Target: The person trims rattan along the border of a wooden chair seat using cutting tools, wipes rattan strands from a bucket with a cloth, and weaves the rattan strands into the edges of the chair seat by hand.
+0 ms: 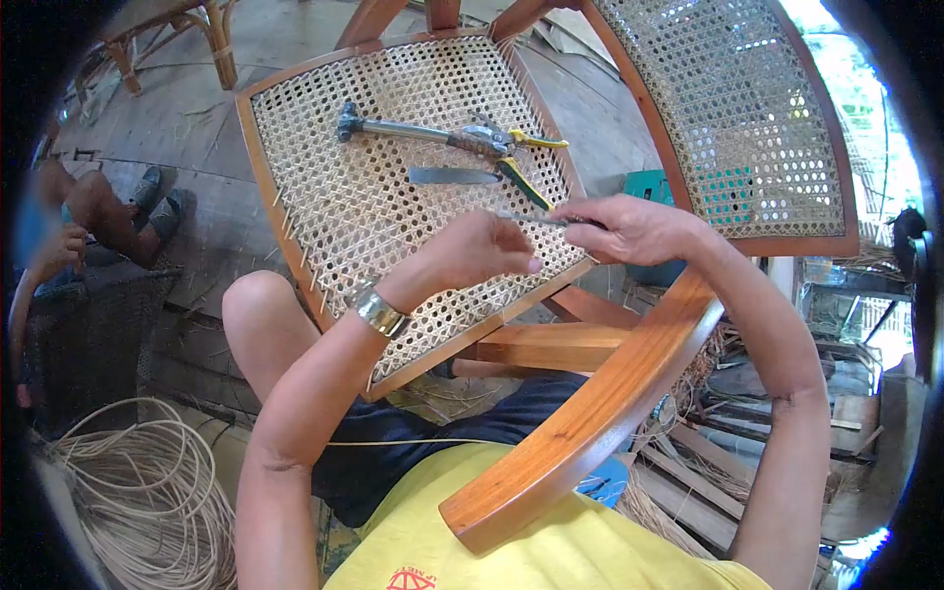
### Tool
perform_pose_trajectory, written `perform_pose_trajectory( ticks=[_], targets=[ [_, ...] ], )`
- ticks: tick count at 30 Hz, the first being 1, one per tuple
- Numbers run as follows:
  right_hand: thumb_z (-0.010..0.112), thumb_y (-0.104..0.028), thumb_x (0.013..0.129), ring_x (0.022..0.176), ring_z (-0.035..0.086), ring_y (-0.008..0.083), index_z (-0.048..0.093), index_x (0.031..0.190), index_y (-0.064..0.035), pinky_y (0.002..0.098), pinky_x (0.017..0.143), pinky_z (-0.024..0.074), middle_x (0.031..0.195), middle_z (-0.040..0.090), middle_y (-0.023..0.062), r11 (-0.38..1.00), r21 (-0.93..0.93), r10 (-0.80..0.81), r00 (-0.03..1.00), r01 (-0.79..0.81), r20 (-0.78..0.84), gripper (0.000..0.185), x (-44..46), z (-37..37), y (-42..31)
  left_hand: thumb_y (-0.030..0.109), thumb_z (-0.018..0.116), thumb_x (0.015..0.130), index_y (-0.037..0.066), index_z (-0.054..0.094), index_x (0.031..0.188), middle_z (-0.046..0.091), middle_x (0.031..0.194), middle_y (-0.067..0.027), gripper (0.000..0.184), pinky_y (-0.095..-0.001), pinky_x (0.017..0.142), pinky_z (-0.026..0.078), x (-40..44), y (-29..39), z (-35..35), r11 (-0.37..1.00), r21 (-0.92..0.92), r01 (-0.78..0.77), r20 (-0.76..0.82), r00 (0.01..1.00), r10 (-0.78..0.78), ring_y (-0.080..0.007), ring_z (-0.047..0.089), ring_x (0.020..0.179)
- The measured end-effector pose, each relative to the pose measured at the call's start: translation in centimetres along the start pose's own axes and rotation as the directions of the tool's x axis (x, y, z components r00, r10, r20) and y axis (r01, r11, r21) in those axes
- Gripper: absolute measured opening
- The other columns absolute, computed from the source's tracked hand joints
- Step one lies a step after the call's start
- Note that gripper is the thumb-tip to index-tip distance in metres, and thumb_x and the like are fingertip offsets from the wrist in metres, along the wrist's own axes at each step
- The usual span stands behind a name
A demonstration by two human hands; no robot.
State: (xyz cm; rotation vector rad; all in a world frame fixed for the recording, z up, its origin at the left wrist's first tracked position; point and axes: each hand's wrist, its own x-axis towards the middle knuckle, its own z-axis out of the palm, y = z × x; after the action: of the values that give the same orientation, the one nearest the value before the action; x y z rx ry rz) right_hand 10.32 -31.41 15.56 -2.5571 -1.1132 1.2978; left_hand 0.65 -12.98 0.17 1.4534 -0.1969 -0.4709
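Observation:
Over the woven cane seat (pixel 393 226) of a wooden chair, my left hand (pixel 482 251) has its fingers bent, near the seat's right part; what it holds, if anything, cannot be made out. My right hand (pixel 624 228) is closed on a thin dark tool (pixel 536 218) that points toward my left hand. A hammer (pixel 403 129) lies on the seat with its head to the left. Beside its handle lie yellow-handled cutters (pixel 521 162) and a flat grey blade (pixel 452 176).
The curved wooden armrest (pixel 580 423) crosses over my lap. The cane backrest (pixel 733 118) rises at the upper right. A coil of cane strands (pixel 147 492) lies at the lower left. Another person (pixel 79 216) sits at the far left. Wooden strips (pixel 693 472) lie at the right.

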Motion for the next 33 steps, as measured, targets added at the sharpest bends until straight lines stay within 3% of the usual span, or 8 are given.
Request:
perform_pose_trajectory(
  ticks=[1,8,11,14,17,21,29,33],
  targets=[
    [0.052,-0.039,0.105,0.092,0.068,0.0295,0.058,0.136,-0.0095,0.0395,0.085,0.0526,0.1,0.07,0.0182,0.986,-0.142,0.098,0.991,-0.084,0.088,0.043,-0.5,-0.2,0.9,0.03,0.074,0.093,0.004,0.074,0.099,0.073,0.09,-0.0077,0.027,-0.0305,0.07,0.052,0.2,-0.3,0.1,0.935,0.354,0.015,0.029,0.999,-0.027,-0.0126,0.064,0.075],
    [0.055,-0.038,0.101,0.096,0.068,0.0391,0.068,0.121,-0.0145,0.0459,0.085,0.0527,0.102,0.072,0.0175,0.81,-0.527,0.422,0.88,-0.257,0.219,0.033,-2.6,-0.1,3.3,0.019,0.067,0.089,0.008,0.071,0.083,0.069,0.086,-0.012,0.013,-0.0467,0.079,0.052,5.1,-5.6,6.1,0.74,0.643,-0.198,-0.139,0.92,0.367,-0.0327,0.066,0.086],
    [0.057,-0.037,0.1,0.097,0.067,0.0387,0.064,0.121,-0.0105,0.0456,0.084,0.0517,0.1,0.071,0.0205,0.779,-0.553,0.47,0.859,-0.296,0.202,0.035,-3.9,-0.9,2.9,0.023,0.069,0.088,0.011,0.071,0.085,0.068,0.088,-0.0101,0.012,-0.0451,0.079,0.052,6.2,-6.0,7.2,0.673,0.738,-0.054,-0.203,0.933,0.298,-0.0302,0.066,0.086],
    [0.06,-0.032,0.099,0.091,0.066,0.0301,0.057,0.12,-0.0042,0.0407,0.081,0.0498,0.094,0.065,0.017,0.942,-0.094,0.291,0.923,-0.322,-0.253,0.034,-9.1,-2.8,0.7,0.026,0.071,0.086,0.014,0.072,0.085,0.068,0.09,-0.0077,0.012,-0.0431,0.078,0.053,6.2,-5.2,7.8,0.646,0.763,0.017,-0.232,0.94,0.249,-0.0281,0.066,0.088],
    [0.064,-0.03,0.098,0.092,0.055,0.0171,0.056,0.112,-0.0018,0.0328,0.083,0.0443,0.093,0.054,0.0053,0.931,0.327,0.33,0.762,-0.163,-0.558,0.033,-16.9,-0.5,-1.6,0.028,0.072,0.085,0.016,0.072,0.086,0.067,0.091,-0.0054,0.012,-0.0424,0.078,0.053,6.4,-5.3,7.9,0.633,0.774,0.028,-0.233,0.942,0.243,-0.0268,0.066,0.088],
    [0.075,-0.022,0.089,0.092,0.05,0.0083,0.059,0.106,-0.004,0.0258,0.082,0.0408,0.095,0.053,-0.0008,0.838,0.54,0.423,0.726,-0.086,-0.542,0.029,-25.9,7.2,1.4,0.03,0.074,0.084,0.017,0.072,0.086,0.067,0.09,-0.0043,0.014,-0.0425,0.076,0.053,6.4,-4.8,7.7,0.632,0.774,0.022,-0.218,0.947,0.234,-0.0266,0.066,0.087],
    [0.077,-0.011,0.089,0.074,0.058,0.0079,0.06,0.113,-0.006,0.0205,0.062,0.0444,0.088,0.063,0.0031,0.356,0.883,0.912,0.091,0.304,-0.4,0.03,-23.8,30.2,13.1,0.028,0.078,0.079,0.018,0.072,0.089,0.067,0.087,-0.0038,0.015,-0.043,0.07,0.052,5.9,-6.0,7.8,0.64,0.763,-0.089,-0.203,0.908,0.367,-0.0274,0.065,0.083],
    [0.076,-0.009,0.09,0.079,0.061,0.0117,0.059,0.117,-0.0051,0.0254,0.066,0.0501,0.094,0.065,0.0049,0.201,0.828,0.883,0.27,0.523,-0.385,0.032,-17.1,30.0,11.4,0.025,0.079,0.077,0.017,0.072,0.089,0.066,0.085,-0.0039,0.016,-0.0424,0.07,0.05,5.7,-5.5,8.1,0.605,0.792,-0.086,-0.214,0.888,0.407,-0.0276,0.064,0.081]
  ],
)
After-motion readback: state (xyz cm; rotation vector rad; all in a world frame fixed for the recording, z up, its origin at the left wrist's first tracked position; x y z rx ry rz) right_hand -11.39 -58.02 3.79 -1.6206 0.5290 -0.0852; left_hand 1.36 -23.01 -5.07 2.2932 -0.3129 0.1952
